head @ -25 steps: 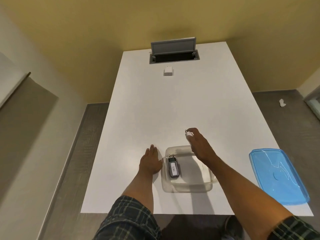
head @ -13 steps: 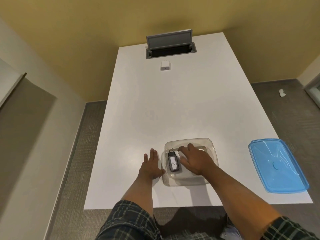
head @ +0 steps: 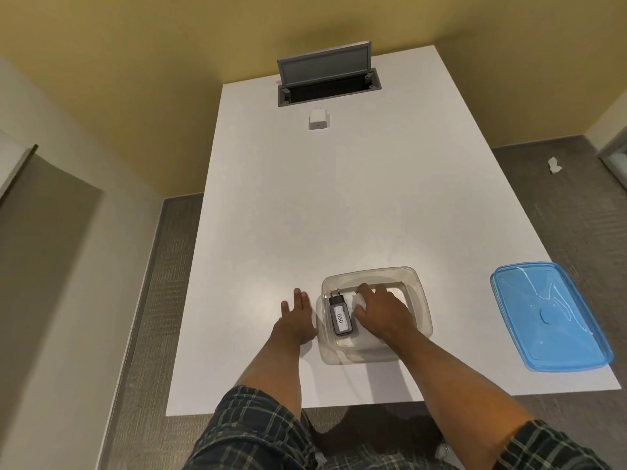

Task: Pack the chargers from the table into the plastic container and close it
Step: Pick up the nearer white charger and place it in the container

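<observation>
A clear plastic container sits near the table's front edge. Inside it on the left lies a black charger with a white "030" label, prongs pointing away. My right hand is down inside the container beside it, fingers curled over a small white charger that is mostly hidden. My left hand lies flat on the table, just left of the container, fingers apart. Another white charger rests far off near the table's back. The blue lid lies flat at the right.
A grey cable box with its flap raised is set into the white table at the far end, just behind the far charger. The lid lies close to the table's right front corner. A scrap of white paper lies on the floor.
My right hand has carried the small white charger from beyond the container's far rim down into the container beside the black charger. My left hand has stayed flat.
</observation>
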A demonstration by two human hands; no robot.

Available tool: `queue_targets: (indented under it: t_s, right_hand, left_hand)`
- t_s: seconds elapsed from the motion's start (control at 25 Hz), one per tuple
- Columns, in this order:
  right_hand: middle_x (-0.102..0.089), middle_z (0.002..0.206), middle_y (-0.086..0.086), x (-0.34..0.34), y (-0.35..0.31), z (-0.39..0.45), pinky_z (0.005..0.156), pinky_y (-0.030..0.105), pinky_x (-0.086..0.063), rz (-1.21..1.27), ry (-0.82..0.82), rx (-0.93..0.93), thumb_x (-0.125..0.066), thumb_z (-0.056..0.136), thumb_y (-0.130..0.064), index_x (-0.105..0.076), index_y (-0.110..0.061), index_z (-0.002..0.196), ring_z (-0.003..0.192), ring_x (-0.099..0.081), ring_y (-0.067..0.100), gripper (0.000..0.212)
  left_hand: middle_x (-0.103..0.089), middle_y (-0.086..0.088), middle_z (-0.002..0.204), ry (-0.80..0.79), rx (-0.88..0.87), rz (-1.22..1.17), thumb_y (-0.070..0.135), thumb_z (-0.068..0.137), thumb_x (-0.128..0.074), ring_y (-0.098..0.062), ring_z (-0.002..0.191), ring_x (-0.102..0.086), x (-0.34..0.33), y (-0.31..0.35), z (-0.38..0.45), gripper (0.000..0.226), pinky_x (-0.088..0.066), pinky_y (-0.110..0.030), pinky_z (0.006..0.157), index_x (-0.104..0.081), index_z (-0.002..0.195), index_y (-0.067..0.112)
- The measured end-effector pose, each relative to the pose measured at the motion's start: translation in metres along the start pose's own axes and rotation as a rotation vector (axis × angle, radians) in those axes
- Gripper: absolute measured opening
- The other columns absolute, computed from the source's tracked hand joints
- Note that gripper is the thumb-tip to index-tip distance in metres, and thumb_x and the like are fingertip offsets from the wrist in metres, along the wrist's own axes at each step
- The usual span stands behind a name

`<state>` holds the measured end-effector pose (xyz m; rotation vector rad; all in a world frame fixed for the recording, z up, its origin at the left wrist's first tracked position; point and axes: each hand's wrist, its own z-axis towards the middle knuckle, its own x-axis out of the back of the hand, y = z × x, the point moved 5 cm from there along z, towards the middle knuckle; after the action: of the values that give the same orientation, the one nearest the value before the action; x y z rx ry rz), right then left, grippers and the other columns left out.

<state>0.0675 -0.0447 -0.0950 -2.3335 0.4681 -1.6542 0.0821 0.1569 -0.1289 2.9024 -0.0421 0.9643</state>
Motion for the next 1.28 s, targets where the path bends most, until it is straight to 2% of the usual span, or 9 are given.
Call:
queue_targets:
  t_s: [0.12, 0.36, 0.56, 0.76, 0.84, 1.04, 1.2, 1.28]
  right_hand:
    - [-0.056, 0.117, 0.016, -0.0047, -0.0015, 0.0008, 0.070, 0.037, -0.045, -0.010, 0.007, -0.011, -0.046, 0.097, -0.039, -0.049, -0.021, 0.128, 0.097, -0.063, 0.036, 0.036]
    - [-0.059, 0.113, 0.015, -0.0066, -0.0047, 0.0014, 0.065, 0.035, -0.040, -0.061, 0.015, -0.015, -0.047, 0.098, -0.044, -0.049, -0.021, 0.129, 0.094, -0.066, 0.035, 0.039]
    - [-0.056, 0.120, 0.016, -0.0067, -0.0015, 0.0006, 0.072, 0.038, -0.048, -0.017, -0.057, 0.001, -0.055, 0.092, -0.043, -0.044, -0.020, 0.135, 0.100, -0.065, 0.037, 0.049]
    - [-0.059, 0.121, 0.019, -0.0036, 0.0019, -0.0004, 0.082, 0.043, -0.052, 0.002, -0.040, -0.061, -0.044, 0.099, -0.027, -0.050, -0.009, 0.129, 0.105, -0.064, 0.039, 0.036]
    - [-0.059, 0.122, 0.019, -0.0029, 0.0038, -0.0006, 0.082, 0.041, -0.051, -0.037, -0.073, -0.064, -0.046, 0.097, -0.022, -0.052, -0.009, 0.127, 0.106, -0.063, 0.040, 0.033]
    - [-0.057, 0.123, 0.019, 0.0000, 0.0030, -0.0020, 0.086, 0.041, -0.049, -0.007, -0.082, -0.078, -0.042, 0.097, -0.022, -0.054, -0.013, 0.128, 0.110, -0.061, 0.040, 0.035]
    - [-0.057, 0.123, 0.017, -0.0004, 0.0011, -0.0027, 0.087, 0.039, -0.048, -0.010, -0.104, -0.089, -0.046, 0.095, -0.021, -0.055, -0.012, 0.126, 0.111, -0.061, 0.038, 0.034]
    - [-0.058, 0.121, 0.015, -0.0001, 0.0014, -0.0031, 0.083, 0.037, -0.049, -0.034, -0.132, -0.073, -0.057, 0.089, -0.019, -0.055, -0.012, 0.125, 0.109, -0.062, 0.037, 0.037]
  left_hand:
    - [0.021, -0.024, 0.165, -0.001, 0.020, -0.026, 0.023, 0.106, -0.036, -0.045, 0.154, 0.012, 0.0001, -0.0041, 0.0038, 0.078, -0.004, -0.054, 0.126, 0.016, 0.156, -0.007]
    - [0.024, -0.020, 0.165, -0.029, -0.015, 0.021, 0.024, 0.106, -0.036, -0.041, 0.155, 0.014, -0.0010, -0.0037, 0.0025, 0.078, -0.011, -0.055, 0.126, 0.017, 0.156, -0.004]
    - [0.026, -0.019, 0.165, -0.039, -0.012, 0.035, 0.025, 0.106, -0.033, -0.039, 0.156, 0.014, -0.0020, -0.0020, -0.0002, 0.077, -0.012, -0.056, 0.125, 0.018, 0.157, -0.002]
    - [0.025, -0.020, 0.165, -0.034, -0.015, 0.034, 0.027, 0.106, -0.033, -0.039, 0.156, 0.014, -0.0010, -0.0008, -0.0015, 0.077, -0.012, -0.056, 0.126, 0.018, 0.156, -0.003]
    - [0.025, -0.020, 0.165, -0.035, -0.012, 0.027, 0.027, 0.107, -0.032, -0.039, 0.156, 0.015, -0.0008, -0.0001, -0.0019, 0.077, -0.012, -0.056, 0.126, 0.018, 0.156, -0.003]
    - [0.027, -0.019, 0.165, -0.020, -0.013, 0.022, 0.027, 0.107, -0.032, -0.041, 0.155, 0.015, -0.0012, 0.0010, -0.0027, 0.077, -0.011, -0.055, 0.126, 0.020, 0.156, -0.001]
    - [0.028, -0.013, 0.165, -0.011, -0.012, 0.001, 0.029, 0.107, -0.031, -0.046, 0.154, 0.014, -0.0025, 0.0009, -0.0039, 0.076, -0.011, -0.056, 0.126, 0.020, 0.158, 0.004]
    - [0.028, -0.013, 0.165, 0.000, -0.016, 0.007, 0.029, 0.107, -0.031, -0.046, 0.153, 0.014, -0.0033, 0.0011, -0.0036, 0.076, -0.011, -0.055, 0.126, 0.020, 0.158, 0.004]
